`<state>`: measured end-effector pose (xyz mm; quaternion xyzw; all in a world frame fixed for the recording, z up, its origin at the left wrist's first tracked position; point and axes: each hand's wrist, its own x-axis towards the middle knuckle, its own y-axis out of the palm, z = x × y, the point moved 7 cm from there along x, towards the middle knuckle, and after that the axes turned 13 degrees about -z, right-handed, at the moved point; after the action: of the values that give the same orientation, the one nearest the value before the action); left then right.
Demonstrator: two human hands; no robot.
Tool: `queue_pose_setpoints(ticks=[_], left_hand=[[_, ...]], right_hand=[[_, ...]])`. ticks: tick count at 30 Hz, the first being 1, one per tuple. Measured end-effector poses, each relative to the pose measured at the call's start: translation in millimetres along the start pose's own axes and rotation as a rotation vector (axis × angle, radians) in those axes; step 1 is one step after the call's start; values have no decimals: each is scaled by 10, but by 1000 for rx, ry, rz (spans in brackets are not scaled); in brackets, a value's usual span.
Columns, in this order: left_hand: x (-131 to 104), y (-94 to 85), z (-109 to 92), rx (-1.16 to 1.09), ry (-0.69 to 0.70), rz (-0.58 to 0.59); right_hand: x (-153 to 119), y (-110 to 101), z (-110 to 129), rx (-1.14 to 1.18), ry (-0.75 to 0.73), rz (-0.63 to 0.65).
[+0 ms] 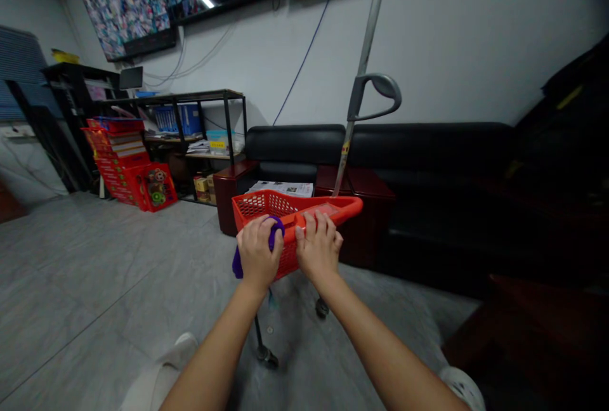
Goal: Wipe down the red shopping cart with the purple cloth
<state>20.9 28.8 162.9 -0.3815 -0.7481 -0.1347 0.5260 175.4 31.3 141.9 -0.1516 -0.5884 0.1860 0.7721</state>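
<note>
A red plastic basket (287,259) with perforated walls stands in front of me on a wheeled frame. A grey metal pole with a looped handle (375,97) rises behind it. My left hand (259,249) is closed on a purple cloth (237,264), which lies against the basket's near left side. My right hand (318,243) rests on the basket's near rim with its fingers curled over the red edge. Both hands are side by side, a small gap between them.
Behind the basket are a black sofa (442,170) and a dark red wooden armrest (366,192) with newspapers (285,188) beside it. Red crates (117,163) and a black shelf (176,101) stand left. Caster wheels (267,357) touch the grey floor.
</note>
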Motion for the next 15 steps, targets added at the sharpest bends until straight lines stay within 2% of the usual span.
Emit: queue_pose_setpoints(ticks=[4,7,9,11,15], left_hand=[[68,-44,191,44,4,33],[125,-76,347,69,-44,18],[142,-82,373,109,-89,-13],[142,-53,310,162,-119,-46],[131,137,14,168,-73,-47]], right_hand=[[68,9,-102,33,-138,66],[116,47,-277,42,-119,10],[108,99,-309,56,-112,-19],[82,141,-285,61,-103,-43],[48,164,-211,63,-93,-57]])
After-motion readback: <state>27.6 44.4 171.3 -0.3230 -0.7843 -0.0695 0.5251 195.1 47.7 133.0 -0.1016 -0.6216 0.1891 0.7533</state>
